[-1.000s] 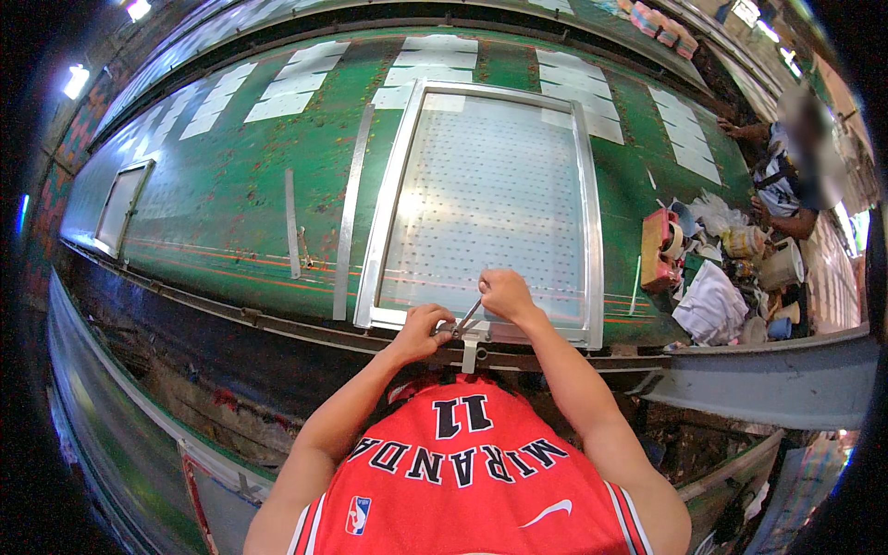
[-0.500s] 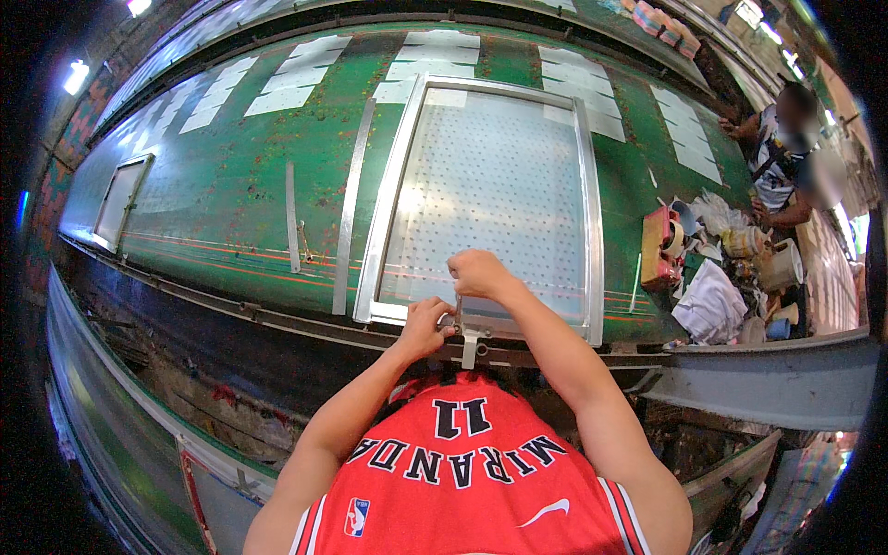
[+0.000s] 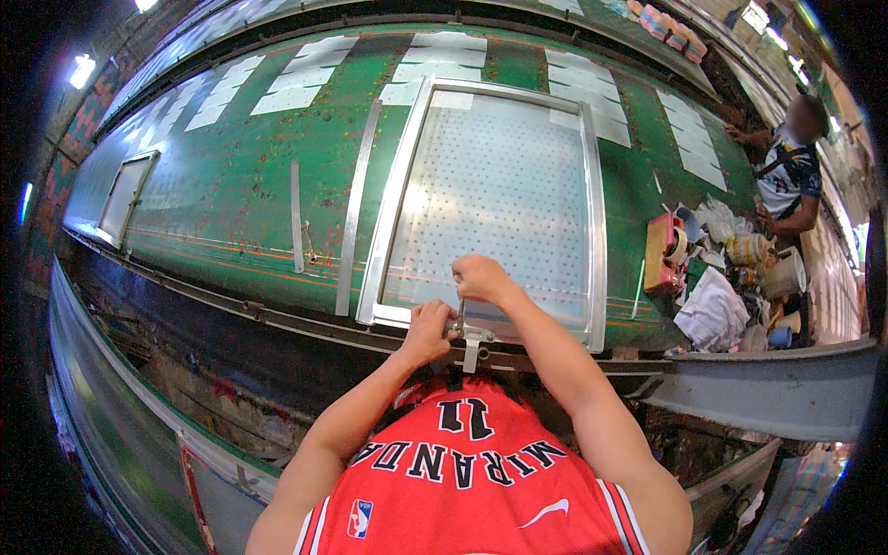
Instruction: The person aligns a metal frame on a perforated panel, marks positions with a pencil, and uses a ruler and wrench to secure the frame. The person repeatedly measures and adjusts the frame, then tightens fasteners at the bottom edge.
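A silkscreen frame (image 3: pixel 597 231) with an aluminium border lies on the long green table. Rows of small dark marks show across its pale mesh (image 3: pixel 499 185). At its near edge sits a metal bracket (image 3: pixel 474 339). My right hand (image 3: pixel 483 279) is closed in a fist just above the bracket, over the frame's near part. From beneath that fist a thin metal tool (image 3: pixel 462 309) points down to the bracket; its upper end is hidden in my fingers. My left hand (image 3: pixel 429 333) is beside it, its bent fingers closed on the bracket's left side.
Left of the frame lie two metal strips (image 3: pixel 359 208) (image 3: pixel 297 217) and a smaller frame (image 3: pixel 125 199). White sheets (image 3: pixel 301 74) line the table's far side. To the right are a red tray (image 3: pixel 659 254), a white cloth (image 3: pixel 712 310) and tubs; a person (image 3: pixel 794 166) stands beyond.
The whole view has shifted slightly. Both hands keep their places at the bracket, with the right fist still over the tool. The person at the right has straightened and moved a hand.
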{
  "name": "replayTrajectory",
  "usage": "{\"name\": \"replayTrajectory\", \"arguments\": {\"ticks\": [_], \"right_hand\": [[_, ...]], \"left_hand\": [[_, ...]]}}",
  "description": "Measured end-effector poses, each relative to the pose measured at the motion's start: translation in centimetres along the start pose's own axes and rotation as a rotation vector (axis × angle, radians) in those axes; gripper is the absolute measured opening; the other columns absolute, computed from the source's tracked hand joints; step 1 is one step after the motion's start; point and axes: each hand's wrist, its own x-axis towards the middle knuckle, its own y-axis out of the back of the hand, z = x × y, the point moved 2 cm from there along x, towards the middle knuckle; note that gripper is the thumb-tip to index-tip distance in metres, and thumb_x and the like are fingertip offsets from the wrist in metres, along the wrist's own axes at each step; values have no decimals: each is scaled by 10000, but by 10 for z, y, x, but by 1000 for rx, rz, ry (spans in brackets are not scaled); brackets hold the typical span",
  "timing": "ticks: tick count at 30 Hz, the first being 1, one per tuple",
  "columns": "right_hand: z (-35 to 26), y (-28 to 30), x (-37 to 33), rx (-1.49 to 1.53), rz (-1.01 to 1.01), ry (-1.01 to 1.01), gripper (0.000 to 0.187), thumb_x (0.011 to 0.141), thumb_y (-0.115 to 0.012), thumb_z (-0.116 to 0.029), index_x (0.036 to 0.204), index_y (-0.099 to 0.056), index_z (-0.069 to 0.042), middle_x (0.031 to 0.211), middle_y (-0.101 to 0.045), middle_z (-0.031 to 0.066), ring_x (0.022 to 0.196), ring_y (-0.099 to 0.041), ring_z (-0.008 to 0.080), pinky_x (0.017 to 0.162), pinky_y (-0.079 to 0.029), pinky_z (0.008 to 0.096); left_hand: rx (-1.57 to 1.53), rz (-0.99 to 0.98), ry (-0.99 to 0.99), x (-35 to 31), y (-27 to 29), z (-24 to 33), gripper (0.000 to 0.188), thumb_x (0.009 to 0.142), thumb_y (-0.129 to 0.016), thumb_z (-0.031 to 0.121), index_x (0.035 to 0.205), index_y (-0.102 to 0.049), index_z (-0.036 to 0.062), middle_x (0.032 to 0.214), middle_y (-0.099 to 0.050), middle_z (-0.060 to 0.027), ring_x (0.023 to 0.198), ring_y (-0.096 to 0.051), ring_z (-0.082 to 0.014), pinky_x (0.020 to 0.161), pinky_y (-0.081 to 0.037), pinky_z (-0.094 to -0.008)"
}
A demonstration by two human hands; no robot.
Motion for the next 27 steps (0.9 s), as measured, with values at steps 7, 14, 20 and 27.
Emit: {"name": "replayTrajectory", "arguments": {"ticks": [7,14,20,27], "right_hand": [[-10,-2,-13,6,87,-72,97,722,-569,-151,785,-608,-88,862,-665,122,824,-630,392,673,-492,493],[-2,2,-30,-10,128,-180,119,720,-570,-166,807,-626,-108,898,-667,121,839,-646,387,696,-510,508],[9,4,-20,123,35,-168,119,764,-582,-164,779,-623,-54,849,-645,156,821,-622,400,708,-488,492],[9,1,-18,186,98,-112,110,766,-614,-77,821,-678,-7,840,-628,197,815,-612,398,736,-493,469]], "left_hand": [[-26,5,28,-2,3,3,370,747,-792,146,1051,-595,73,1029,-584,-114,1061,-566,-322,964,-378,-455],[-66,-26,80,-2,3,1,325,763,-789,152,1024,-612,75,1028,-585,-118,1059,-567,-321,966,-380,-453],[15,-1,-31,-4,3,2,304,772,-782,165,1040,-648,112,1051,-578,-101,1077,-550,-310,959,-373,-458],[0,37,-89,-4,6,3,311,788,-790,240,1036,-655,112,1039,-579,-86,1067,-547,-295,959,-366,-445]]}}
